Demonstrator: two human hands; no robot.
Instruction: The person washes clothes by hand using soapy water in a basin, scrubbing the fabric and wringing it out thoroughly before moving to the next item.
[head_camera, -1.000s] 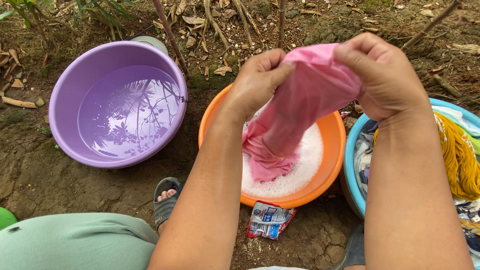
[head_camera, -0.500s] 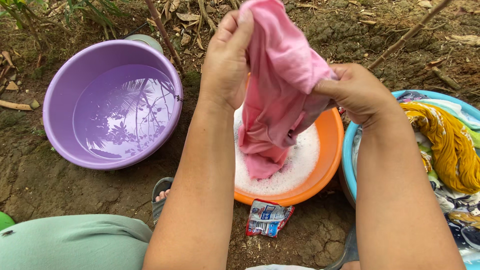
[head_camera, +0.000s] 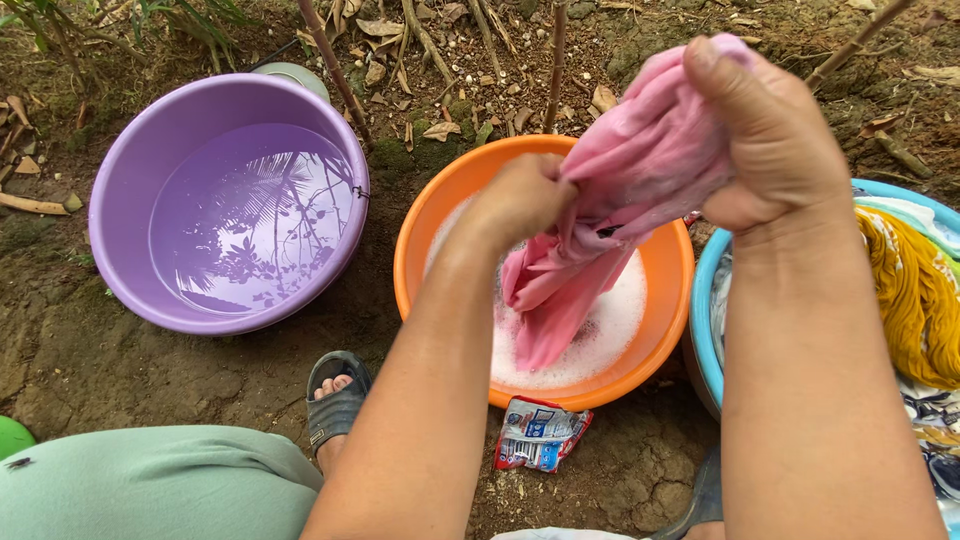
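Both of my hands grip a wet pink cloth (head_camera: 620, 190) above an orange basin (head_camera: 440, 215) full of white suds. My right hand (head_camera: 775, 140) holds the upper end of the cloth high, at the basin's far right. Lower down, my left hand (head_camera: 520, 200) clutches the middle of the cloth over the basin. The cloth's lower end hangs into the foam.
A purple basin (head_camera: 120, 190) of clear water stands to the left on bare soil. A blue basin (head_camera: 705, 330) at the right holds yellow and patterned laundry. A crumpled sachet (head_camera: 538, 435) lies in front of the orange basin. My sandalled foot (head_camera: 335, 395) and green-clad knee (head_camera: 150, 480) are near left.
My right hand has risen with the cloth's upper end while my left hand has dropped from the top to the cloth's middle, over the suds.
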